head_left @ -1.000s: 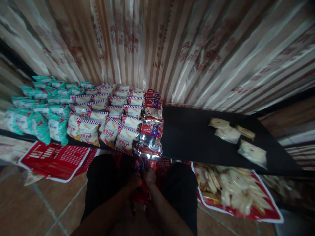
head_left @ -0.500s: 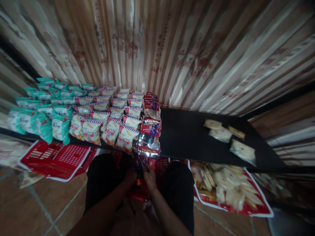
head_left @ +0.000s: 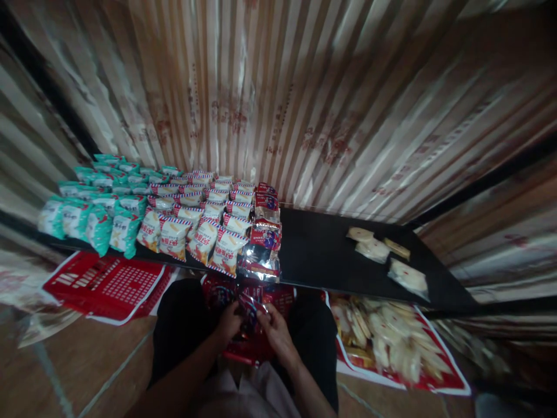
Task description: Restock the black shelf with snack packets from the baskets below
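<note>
Both hands meet low in the middle, over a red basket (head_left: 243, 348) between my knees. My left hand (head_left: 228, 324) and my right hand (head_left: 276, 328) are closed on a shiny red snack packet (head_left: 249, 307) held between them. Just above them, on the black shelf (head_left: 331, 255), a column of red and silver snack packets (head_left: 263, 241) runs back to the wall. Left of that column lie rows of white packets with striped tops (head_left: 204, 223) and teal packets (head_left: 93, 209).
An upturned red basket (head_left: 108, 284) lies on the tiled floor at the left. A red tray of pale wrapped cakes (head_left: 387, 342) sits on the floor at the right. Several clear-wrapped cakes (head_left: 383, 252) lie on the shelf's right end. A striped curtain hangs behind.
The view has tilted up and shifted, so the shelf sits lower. My hands have lifted the red packet slightly out of the basket and spread a little apart on it.
</note>
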Action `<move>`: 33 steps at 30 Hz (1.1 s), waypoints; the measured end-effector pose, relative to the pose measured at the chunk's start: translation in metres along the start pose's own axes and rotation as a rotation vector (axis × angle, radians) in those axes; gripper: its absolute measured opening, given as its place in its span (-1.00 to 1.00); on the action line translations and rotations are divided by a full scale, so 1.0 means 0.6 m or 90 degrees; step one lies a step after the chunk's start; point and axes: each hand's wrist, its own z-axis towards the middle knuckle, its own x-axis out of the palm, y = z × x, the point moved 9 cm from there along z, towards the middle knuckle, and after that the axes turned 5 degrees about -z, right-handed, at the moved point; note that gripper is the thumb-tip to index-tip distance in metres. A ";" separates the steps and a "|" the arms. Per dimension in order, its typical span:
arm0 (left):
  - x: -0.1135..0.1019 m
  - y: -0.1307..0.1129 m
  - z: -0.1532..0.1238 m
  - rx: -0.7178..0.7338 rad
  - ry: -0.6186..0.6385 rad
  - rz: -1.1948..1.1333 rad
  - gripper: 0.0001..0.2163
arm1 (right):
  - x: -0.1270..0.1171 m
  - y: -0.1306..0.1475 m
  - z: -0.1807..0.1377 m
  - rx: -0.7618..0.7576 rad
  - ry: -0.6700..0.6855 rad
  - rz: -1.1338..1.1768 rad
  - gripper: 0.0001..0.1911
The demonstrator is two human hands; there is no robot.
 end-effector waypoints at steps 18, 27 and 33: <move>0.086 -0.085 -0.111 0.107 0.246 -0.018 -0.52 | -0.066 0.116 -0.050 -0.078 -0.101 0.146 -0.62; 0.131 -0.157 -0.129 0.165 0.302 -0.088 -0.56 | -0.087 0.147 -0.055 -0.095 -0.101 0.218 -0.64; 0.132 -0.174 -0.108 0.177 0.257 -0.030 -0.57 | -0.093 0.154 -0.056 -0.092 -0.109 0.238 -0.57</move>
